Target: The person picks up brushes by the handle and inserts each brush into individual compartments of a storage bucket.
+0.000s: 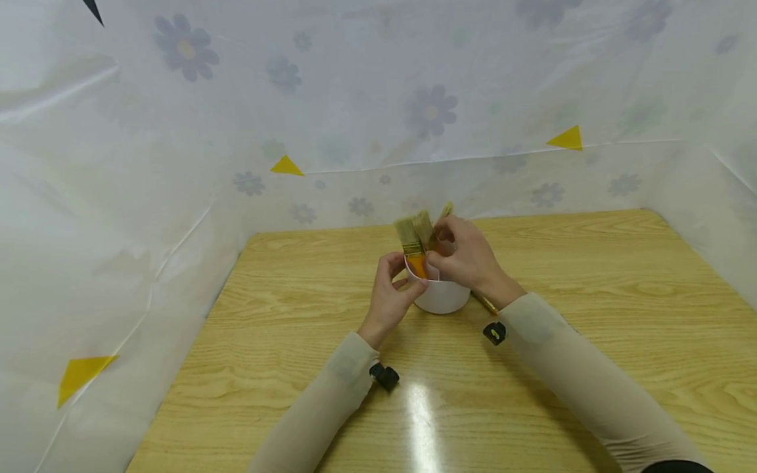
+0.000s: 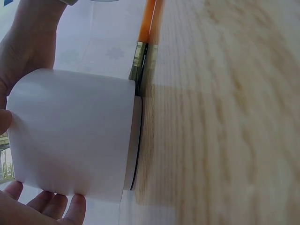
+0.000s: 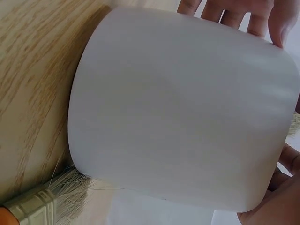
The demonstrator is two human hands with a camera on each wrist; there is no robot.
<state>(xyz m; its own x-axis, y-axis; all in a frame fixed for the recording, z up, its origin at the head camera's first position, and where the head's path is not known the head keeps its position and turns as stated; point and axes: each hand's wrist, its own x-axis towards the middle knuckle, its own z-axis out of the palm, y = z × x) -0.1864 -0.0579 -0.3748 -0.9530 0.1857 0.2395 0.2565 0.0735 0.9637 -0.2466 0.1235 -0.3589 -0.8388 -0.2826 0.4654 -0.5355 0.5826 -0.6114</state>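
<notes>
A white cylindrical container stands upright on the wooden table, several paintbrushes in it with bristles up. My left hand holds its left side, thumb at the rim; in the left wrist view fingers touch the wall. Over the opening, my right hand pinches a paintbrush, largely hidden by the fingers. Near the left hand leans a flat paintbrush with an orange handle. Another paintbrush lies on the table right of the container; the right wrist view shows its bristles by the base.
The wooden table meets a back wall covered with flower-patterned sheeting. Similar pale sheeting hangs on the left. Yellow tape triangles mark the sheeting. A dark wrist camera sits on the left sleeve.
</notes>
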